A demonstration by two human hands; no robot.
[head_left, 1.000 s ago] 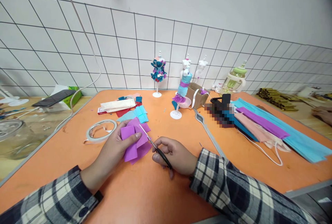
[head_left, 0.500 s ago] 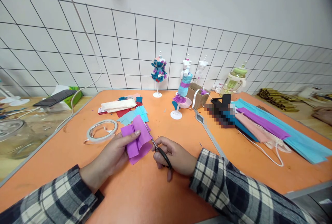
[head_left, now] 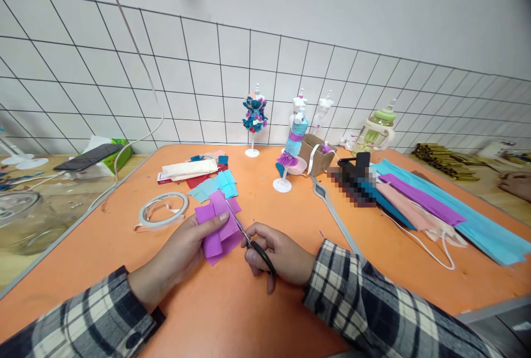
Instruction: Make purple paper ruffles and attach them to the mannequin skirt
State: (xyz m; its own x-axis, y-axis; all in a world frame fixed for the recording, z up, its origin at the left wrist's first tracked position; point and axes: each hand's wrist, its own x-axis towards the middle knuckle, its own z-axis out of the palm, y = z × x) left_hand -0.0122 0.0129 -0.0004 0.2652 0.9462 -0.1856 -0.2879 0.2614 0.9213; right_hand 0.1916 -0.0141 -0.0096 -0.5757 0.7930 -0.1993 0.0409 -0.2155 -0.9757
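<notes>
Folded purple crepe paper is pinched between the thumb and fingers of my left hand. My right hand grips black-handled scissors, with fingers around the handles. The scissor blades lie along the right side of the purple paper, pointing up and left. Beyond the paper lie light blue paper pieces. A roll of white double-sided tape rests left of my left hand. Farther back stands a small dress form wrapped in blue and purple paper.
Another decorated dress form stands near the wall grid. A cardboard box, a pink bowl and a green-lidded bottle sit at the back. Long coloured paper strips lie at right. A phone rests at left.
The scissor blades have moved farther along the purple paper, and its upper part now sits differently, lower and folded to the left. Both hands stay in nearly the same place.
</notes>
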